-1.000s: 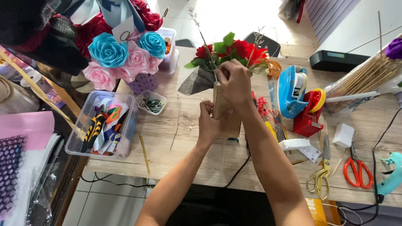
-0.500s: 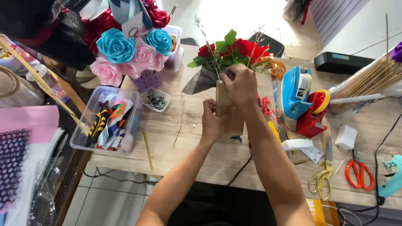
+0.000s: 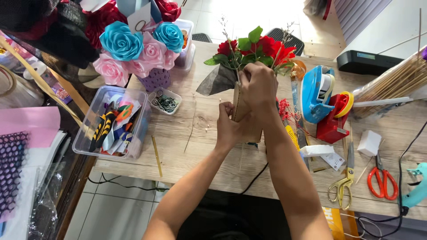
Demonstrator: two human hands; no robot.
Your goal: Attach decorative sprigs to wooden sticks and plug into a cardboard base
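Over the middle of the wooden table (image 3: 195,133) I hold a small bouquet (image 3: 260,51) of red flowers and green leaves, wrapped in brown paper (image 3: 242,111) with a dark grey sheet (image 3: 215,80) sticking out to the left. My right hand (image 3: 259,86) grips the top of the wrap just under the flowers. Lower down, my left hand (image 3: 229,126) clasps the base of the brown paper. The stems are hidden inside the wrap.
A clear box of ribbons and tools (image 3: 113,124) sits at the left, behind it a pink and blue rose arrangement (image 3: 138,49). To the right lie blue and red tape dispensers (image 3: 324,104), gold scissors (image 3: 340,189), red scissors (image 3: 382,182), a teal glue gun (image 3: 416,186) and wooden sticks (image 3: 391,84).
Both hands stay on the bouquet; my left hand has shifted slightly along the base of the paper, and the view has tilted a little.
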